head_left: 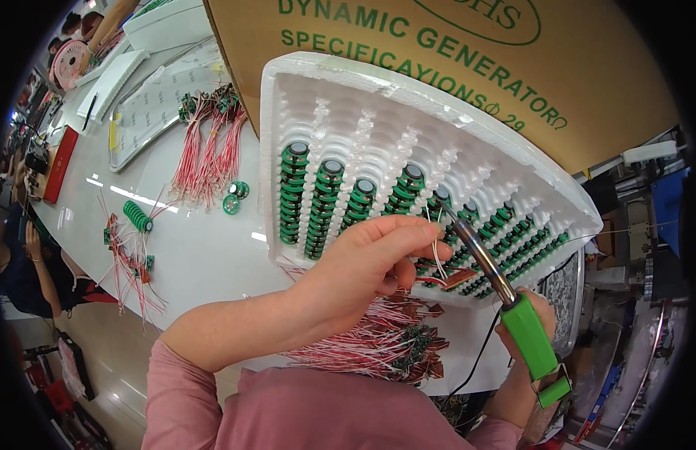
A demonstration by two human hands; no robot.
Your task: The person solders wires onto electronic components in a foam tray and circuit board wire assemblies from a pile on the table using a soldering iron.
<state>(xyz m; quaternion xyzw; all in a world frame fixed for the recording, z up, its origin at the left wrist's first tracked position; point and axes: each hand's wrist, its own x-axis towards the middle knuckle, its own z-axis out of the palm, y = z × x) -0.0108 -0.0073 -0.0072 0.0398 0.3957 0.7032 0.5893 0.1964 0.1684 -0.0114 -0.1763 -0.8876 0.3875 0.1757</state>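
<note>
My left hand (381, 251) pinches thin white wires (436, 251) over a white foam tray (370, 67). A small brown circuit piece (459, 279) with red wires hangs beside its fingers. My right hand (541, 315) is wrapped round a soldering iron (529, 337) with a green handle and a metal barrel. The iron slants up to the left, and its tip is close to the wires, above the round parts; contact cannot be made out. Rows of stacked round green-and-black parts (324, 210) with silvery tops fill the tray's grooves.
Below the tray lies a heap of red-and-white wires with small boards (363, 349). More wired boards (213, 150) and loose round parts (138, 216) sit on the white table (205, 277) at left. A cardboard box (588, 82) stands behind the tray. A black cord (479, 364) runs near my right arm.
</note>
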